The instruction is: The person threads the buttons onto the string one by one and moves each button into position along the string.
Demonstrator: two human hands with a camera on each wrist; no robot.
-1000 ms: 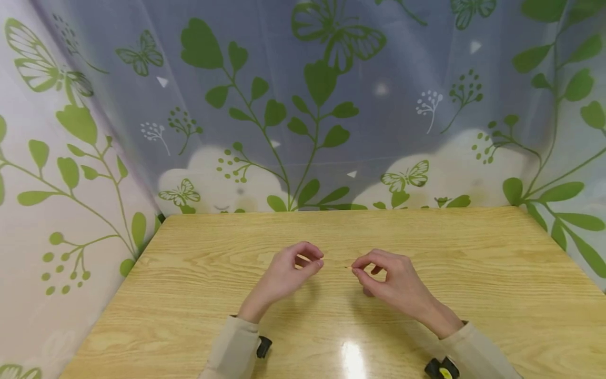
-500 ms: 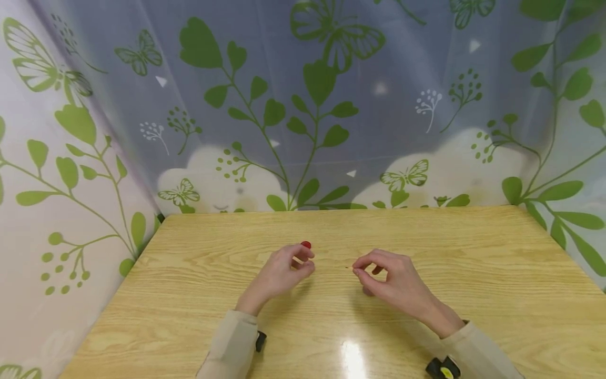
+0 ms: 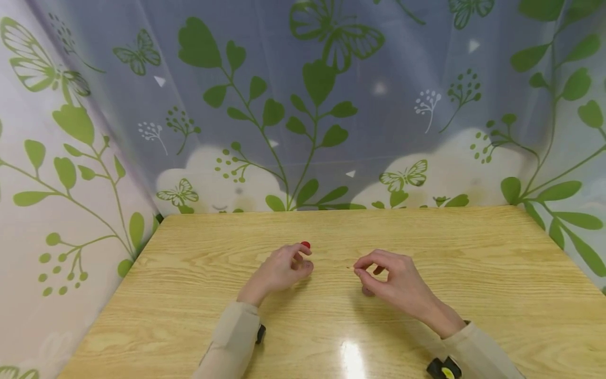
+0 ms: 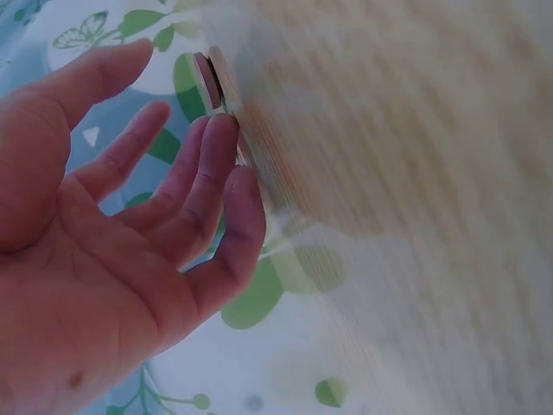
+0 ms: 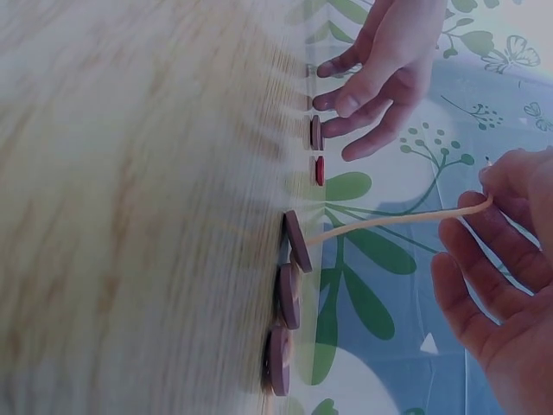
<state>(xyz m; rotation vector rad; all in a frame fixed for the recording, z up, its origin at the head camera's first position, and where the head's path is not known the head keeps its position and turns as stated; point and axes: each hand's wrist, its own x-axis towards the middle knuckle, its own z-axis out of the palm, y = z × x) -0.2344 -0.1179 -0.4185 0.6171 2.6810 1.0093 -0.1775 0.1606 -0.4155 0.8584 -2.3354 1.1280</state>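
Note:
My right hand (image 3: 400, 281) pinches a thin, pale orange cord (image 5: 389, 220) between thumb and forefinger; its dark tip pokes out past the fingers. In the right wrist view the cord runs down to a tilted purple-brown button-like disc (image 5: 296, 242). Two similar discs (image 5: 289, 296) stand beside it near the table. My left hand (image 3: 279, 271) hovers low over the table with fingers loosely bent, holding nothing. Close to its fingertips lie a purplish disc (image 5: 316, 133) and a red disc (image 3: 305, 245). Whether its fingers touch the purplish disc, I cannot tell.
A wood-grain table (image 3: 189, 316) spreads beneath both hands. Behind it hangs a blue-grey curtain (image 3: 402, 79) with green leaves and butterflies, meeting the table's far edge. Light fabric closes off both sides.
My left hand has drawn back leftward from near the cord's tip and dropped toward the discs, uncovering the red one. My right hand has stayed almost still, keeping the cord pinched.

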